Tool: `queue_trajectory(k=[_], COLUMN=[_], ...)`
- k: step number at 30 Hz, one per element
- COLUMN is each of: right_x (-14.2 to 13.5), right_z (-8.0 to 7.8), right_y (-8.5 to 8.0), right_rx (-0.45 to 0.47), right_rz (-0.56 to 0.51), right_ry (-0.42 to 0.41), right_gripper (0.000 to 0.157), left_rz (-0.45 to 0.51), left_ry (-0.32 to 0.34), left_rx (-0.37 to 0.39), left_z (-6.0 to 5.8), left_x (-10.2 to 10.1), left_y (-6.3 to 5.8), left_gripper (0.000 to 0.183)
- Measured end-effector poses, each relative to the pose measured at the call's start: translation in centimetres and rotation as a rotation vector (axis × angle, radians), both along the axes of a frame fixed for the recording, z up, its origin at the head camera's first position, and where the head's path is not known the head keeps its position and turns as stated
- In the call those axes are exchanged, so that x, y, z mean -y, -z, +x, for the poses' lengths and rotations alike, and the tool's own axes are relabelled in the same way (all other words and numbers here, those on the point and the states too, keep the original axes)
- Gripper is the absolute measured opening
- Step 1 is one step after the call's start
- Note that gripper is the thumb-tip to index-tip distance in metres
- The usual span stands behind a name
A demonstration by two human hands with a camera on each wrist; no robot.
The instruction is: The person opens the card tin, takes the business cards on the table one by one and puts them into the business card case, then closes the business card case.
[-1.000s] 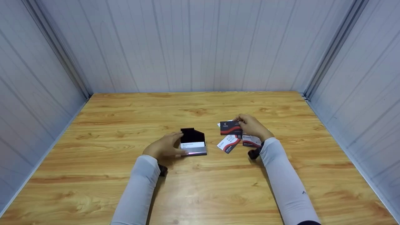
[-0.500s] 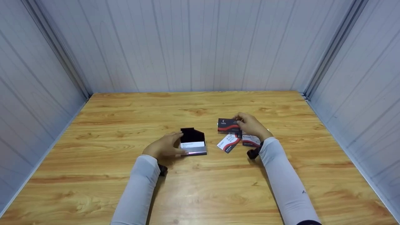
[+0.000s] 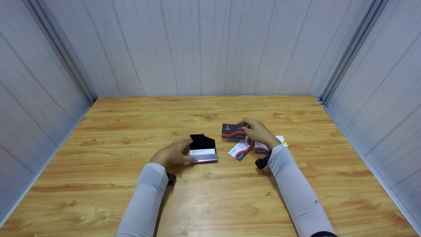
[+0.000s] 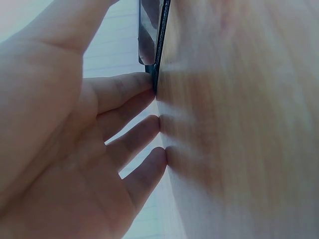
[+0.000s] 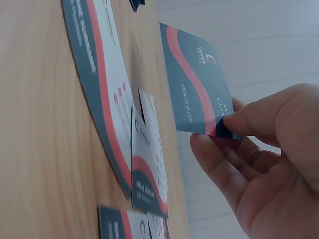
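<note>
An opened metal business card case (image 3: pixel 208 158) lies on the table, its dark lid (image 3: pixel 203 143) tipped back and a white card (image 3: pixel 204 152) showing in its pocket. My left hand (image 3: pixel 172 153) holds the case at its left side, thumb on the front and fingertips by the lid. In the left wrist view, other fingertips of this hand (image 4: pixel 94 129) rest on the wood. Thumb and fingers of my right hand (image 3: pixel 260 133) pinch a black business card (image 3: pixel 232 131) with a red wave. The right wrist view shows that card (image 5: pixel 194 82) raised above the table.
Several loose business cards lie under and beside my right hand. A white-and-red card (image 3: pixel 240 150) is nearest the case, another card (image 3: pixel 260 148) sits by the wrist, and a white one (image 3: pixel 281 140) shows behind it. Pale panel walls (image 3: pixel 210 49) enclose the wooden table (image 3: pixel 210 204).
My right hand has lifted the black card from the other cards and carried it left, closer to the case. The white card behind the wrist shows more now. The left hand stays still.
</note>
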State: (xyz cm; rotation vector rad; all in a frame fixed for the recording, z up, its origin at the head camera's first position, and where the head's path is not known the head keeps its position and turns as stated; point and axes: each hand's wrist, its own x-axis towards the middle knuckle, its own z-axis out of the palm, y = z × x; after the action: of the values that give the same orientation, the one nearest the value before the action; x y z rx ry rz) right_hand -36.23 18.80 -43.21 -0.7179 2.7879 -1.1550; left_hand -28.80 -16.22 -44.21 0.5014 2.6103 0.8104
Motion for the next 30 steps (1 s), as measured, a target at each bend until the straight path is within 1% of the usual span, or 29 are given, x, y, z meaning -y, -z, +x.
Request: queue_trajectory(k=[2,7,12,23,30], right_x=[0.4,1.9,3.5,6.9,8.8], right_z=[0.1,0.3,0.4,1.0,1.3], right_y=[0.0,0.2,0.4,0.0,-0.1], right_rx=[-0.016,-0.019,-0.023,-0.049,-0.052], right_rz=[0.005,0.014,-0.002,-0.009,-0.007], right_ry=[-0.013,-0.035,-0.065,-0.137,-0.188], right_gripper=[0.027,0.026,0.025,0.025,0.023], left_rz=[0.0,-0.004,-0.016,-0.012,-0.007], left_ry=[0.007,0.008,0.003,-0.005,-0.002], left_rx=[-0.004,-0.004,-0.013,0.004,-0.01], left_z=[0.0,0.0,0.0,0.0,-0.4], left_x=[0.0,0.0,0.0,-0.1,-0.1], left_y=[0.0,0.0,0.0,0.1,0.3], left_gripper=[0.092,0.091,0.091,0.091,0.091])
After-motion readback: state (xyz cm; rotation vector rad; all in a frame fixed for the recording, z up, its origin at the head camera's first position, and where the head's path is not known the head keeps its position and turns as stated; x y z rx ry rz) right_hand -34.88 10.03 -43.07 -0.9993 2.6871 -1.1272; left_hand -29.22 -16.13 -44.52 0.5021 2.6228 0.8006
